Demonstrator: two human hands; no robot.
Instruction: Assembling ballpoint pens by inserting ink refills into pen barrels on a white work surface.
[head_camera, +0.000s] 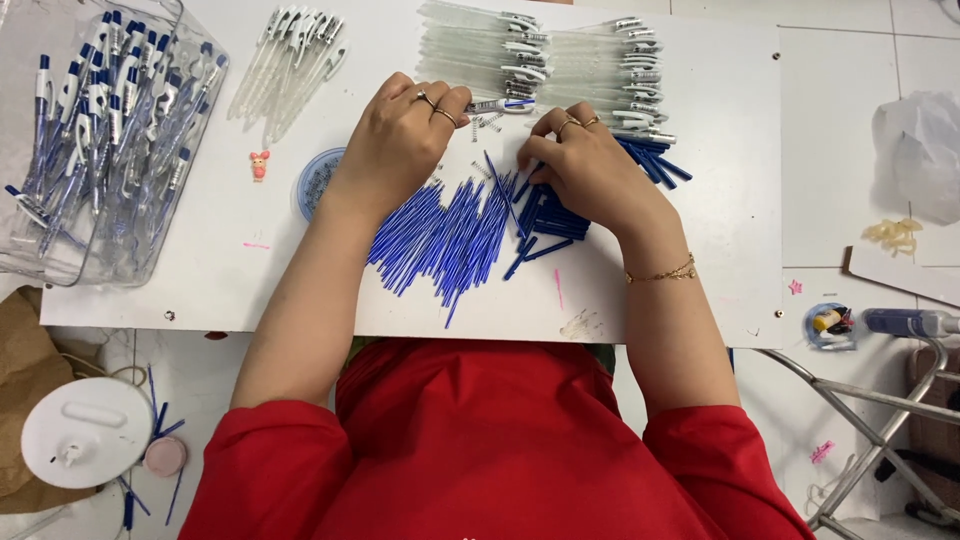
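left hand (405, 140): fingers curled together, tips pinching the end of a half-built clear plastic pen with blue tip (503, 104) that lies on the white board (700, 290).
right hand (590, 165): fingers bent close, tips on a thin blue refill (500, 185) at the heap's top edge; if it is truly clamped, i cannot tell.
blue refill heap (440, 235): spread on the board between both wrists.
small metal springs (488, 122): loose, just beside the pen.
clear pen barrels (560, 55): stacked in rows beyond the hands.
clear plastic bin of finished pens (100, 120): far left.
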